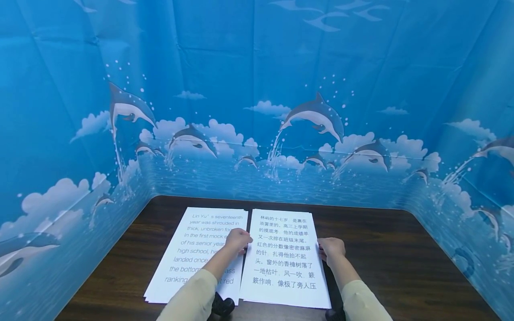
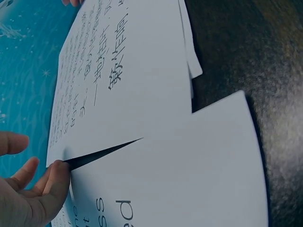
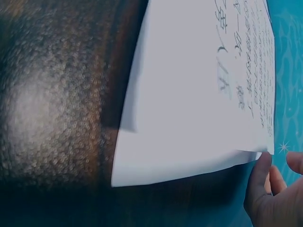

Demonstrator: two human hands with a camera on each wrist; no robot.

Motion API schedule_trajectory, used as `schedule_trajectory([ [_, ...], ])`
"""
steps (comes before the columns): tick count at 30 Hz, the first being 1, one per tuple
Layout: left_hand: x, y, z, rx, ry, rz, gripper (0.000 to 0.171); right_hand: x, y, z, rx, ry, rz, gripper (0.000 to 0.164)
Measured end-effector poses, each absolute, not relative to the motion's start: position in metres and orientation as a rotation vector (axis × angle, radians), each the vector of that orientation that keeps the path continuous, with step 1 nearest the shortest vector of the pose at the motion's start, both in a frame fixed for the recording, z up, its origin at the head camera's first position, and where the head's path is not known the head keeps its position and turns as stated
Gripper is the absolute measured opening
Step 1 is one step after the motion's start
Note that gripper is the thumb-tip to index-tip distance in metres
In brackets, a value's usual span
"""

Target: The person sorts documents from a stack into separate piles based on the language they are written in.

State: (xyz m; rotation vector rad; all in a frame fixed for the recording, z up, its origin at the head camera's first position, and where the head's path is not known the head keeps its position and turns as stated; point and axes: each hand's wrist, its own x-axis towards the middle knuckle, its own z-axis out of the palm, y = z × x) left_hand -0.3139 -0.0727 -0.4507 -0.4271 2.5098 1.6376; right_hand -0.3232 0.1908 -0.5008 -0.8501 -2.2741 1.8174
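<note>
Together, a person's left hand (image 1: 238,240) and right hand (image 1: 333,249) pinched opposite side edges | Chinese-text sheets (image 1: 284,263) lay near the far edge of the table (image 1: 401,258) | English-text sheets (image 1: 188,247) lay just left

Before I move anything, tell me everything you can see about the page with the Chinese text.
The Chinese page is a white, paper-looking sheet printed with nine rows of dark characters. At least one other sheet peeks out beneath. It lies on the dark table, right of the English page, text upright in the head view, right edge slightly lifted. The left hand holds its left edge; the right hand, its right.
</note>
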Motion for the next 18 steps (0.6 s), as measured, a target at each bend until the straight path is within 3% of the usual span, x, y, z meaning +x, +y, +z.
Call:
schedule_trajectory([
  [8, -0.315, -0.074, -0.454, -0.476, 2.516, 1.654, 0.025, -0.299, 0.179, -0.460, -0.854, -2.233, 1.964, 0.029],
  [18, -0.315, -0.077, -0.457, -0.448, 2.563, 1.629, 0.026, -0.298, 0.175, -0.457, -0.808, -2.269, 1.981, 0.021],
])
